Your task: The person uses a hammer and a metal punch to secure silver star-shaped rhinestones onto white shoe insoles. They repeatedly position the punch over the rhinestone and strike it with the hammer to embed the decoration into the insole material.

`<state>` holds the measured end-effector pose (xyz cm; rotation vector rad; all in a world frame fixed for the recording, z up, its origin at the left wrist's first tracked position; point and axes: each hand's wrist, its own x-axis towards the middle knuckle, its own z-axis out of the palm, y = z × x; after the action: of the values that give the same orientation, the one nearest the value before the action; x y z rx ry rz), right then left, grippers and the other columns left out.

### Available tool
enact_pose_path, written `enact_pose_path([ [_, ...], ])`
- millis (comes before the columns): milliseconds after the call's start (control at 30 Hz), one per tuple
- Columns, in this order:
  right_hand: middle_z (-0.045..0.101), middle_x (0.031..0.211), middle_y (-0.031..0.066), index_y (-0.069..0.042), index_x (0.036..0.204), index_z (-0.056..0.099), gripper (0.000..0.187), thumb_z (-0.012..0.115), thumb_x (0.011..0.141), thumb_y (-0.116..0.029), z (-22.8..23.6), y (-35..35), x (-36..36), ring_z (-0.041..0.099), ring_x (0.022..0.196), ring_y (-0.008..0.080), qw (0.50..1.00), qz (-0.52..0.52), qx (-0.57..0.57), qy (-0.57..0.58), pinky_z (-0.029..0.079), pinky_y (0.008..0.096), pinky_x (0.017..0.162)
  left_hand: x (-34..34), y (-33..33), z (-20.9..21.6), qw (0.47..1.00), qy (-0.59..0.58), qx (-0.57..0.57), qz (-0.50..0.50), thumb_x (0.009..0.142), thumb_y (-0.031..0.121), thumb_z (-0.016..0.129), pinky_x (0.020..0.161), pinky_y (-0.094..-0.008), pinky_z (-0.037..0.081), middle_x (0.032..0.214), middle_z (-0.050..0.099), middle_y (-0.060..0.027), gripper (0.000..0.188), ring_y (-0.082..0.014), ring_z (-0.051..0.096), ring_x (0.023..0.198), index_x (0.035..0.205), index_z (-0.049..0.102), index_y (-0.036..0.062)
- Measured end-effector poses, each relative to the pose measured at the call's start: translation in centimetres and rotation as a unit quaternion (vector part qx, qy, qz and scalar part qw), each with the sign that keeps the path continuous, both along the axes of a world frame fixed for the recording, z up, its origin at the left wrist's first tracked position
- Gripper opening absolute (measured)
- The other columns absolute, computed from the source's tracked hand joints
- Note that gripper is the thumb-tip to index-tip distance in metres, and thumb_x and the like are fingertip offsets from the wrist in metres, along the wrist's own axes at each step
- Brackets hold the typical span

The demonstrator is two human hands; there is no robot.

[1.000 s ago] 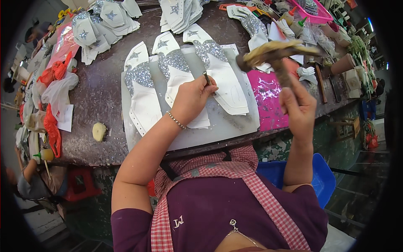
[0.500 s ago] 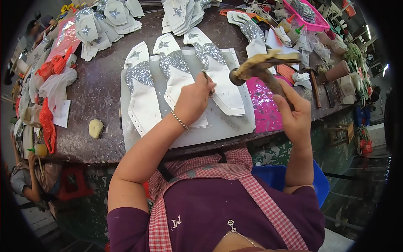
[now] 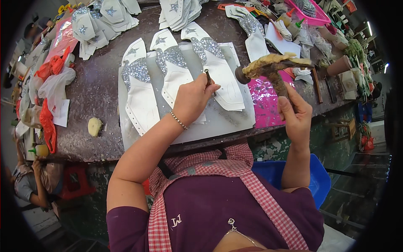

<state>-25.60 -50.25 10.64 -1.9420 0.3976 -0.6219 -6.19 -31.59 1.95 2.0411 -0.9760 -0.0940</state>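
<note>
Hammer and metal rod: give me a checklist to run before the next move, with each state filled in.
1. Hammer gripped by its handle in the right hand: ok.
2. Metal rod pinched in the left hand: ok.
3. Rod's top end showing above the fingers: ok.
4. Hammer head apart from the left hand: ok.
5. Grey board beneath the lower part of the rightmost white piece: ok.
6. Rod's lower tip touching that piece: cannot tell; contact is too small to make out.

wears dark purple short-sleeved shirt (image 3: 201, 206) with small pale mark (image 3: 176, 220) on front, red-and-white checked apron (image 3: 224, 166) with wide straps (image 3: 273, 206), beaded bracelet (image 3: 179, 120) around left wrist (image 3: 175, 111), silvery necklace (image 3: 244, 236).
</note>
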Motion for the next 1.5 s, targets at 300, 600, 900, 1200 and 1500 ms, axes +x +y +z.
enact_pose_path([
  [300,0.057,0.073,0.0017,0.007,0.136,0.051,0.044,0.055,0.102,-0.020,4.8,0.9,0.2,0.046,0.057,0.0051,0.985,0.046,0.031,-0.161,0.034,0.0188,0.049,-0.8,0.2,-0.3,0.991,-0.130,-0.020,-0.038,0.092,0.025,0.067,0.061,-0.0423,0.051,0.076,0.065,-0.0116,0.023,-0.0315,0.065,0.070,0.090,0.055,0.0045],
  [600,0.066,0.081,0.0167,-0.003,0.125,0.064,0.036,0.067,0.089,-0.006,3.4,1.9,0.5,0.063,0.067,0.0176,0.966,0.019,-0.255,0.037,0.049,0.0306,0.065,-1.1,-0.3,0.3,0.992,-0.117,0.023,-0.044,0.095,0.020,0.063,0.060,-0.0415,0.052,0.077,0.066,-0.0148,0.020,-0.0325,0.067,0.068,0.092,0.053,0.0032],
  [900,0.064,0.085,-0.0024,0.003,0.128,0.061,0.035,0.065,0.095,-0.008,0.2,0.4,-2.4,0.047,0.071,0.0030,0.998,-0.010,-0.038,0.050,0.040,0.0194,0.062,-1.3,0.0,0.6,0.998,0.029,-0.042,-0.034,0.097,0.017,0.062,0.066,-0.0341,0.056,0.083,0.072,-0.0136,0.020,-0.0252,0.073,0.076,0.092,0.057,-0.0014],
  [1200,0.059,0.084,-0.0058,0.003,0.129,0.061,0.035,0.065,0.096,-0.009,-0.7,0.2,-2.4,0.044,0.069,0.0018,1.000,-0.020,-0.005,0.022,0.036,0.0190,0.059,-1.9,-0.5,0.2,0.999,0.053,-0.005,-0.003,0.094,0.021,0.067,0.066,-0.0328,0.055,0.082,0.072,-0.0139,0.024,-0.0265,0.073,0.074,0.091,0.058,-0.0012],
  [1500,0.059,0.077,0.0003,0.004,0.136,0.055,0.042,0.062,0.098,-0.011,2.9,-0.1,-1.8,0.047,0.064,0.0041,0.990,0.022,0.072,-0.119,0.036,0.0186,0.056,-1.6,-0.4,-0.2,0.999,0.031,-0.009,-0.014,0.096,0.020,0.066,0.066,-0.0333,0.056,0.081,0.073,-0.0147,0.021,-0.0265,0.073,0.074,0.095,0.059,-0.0008],
])
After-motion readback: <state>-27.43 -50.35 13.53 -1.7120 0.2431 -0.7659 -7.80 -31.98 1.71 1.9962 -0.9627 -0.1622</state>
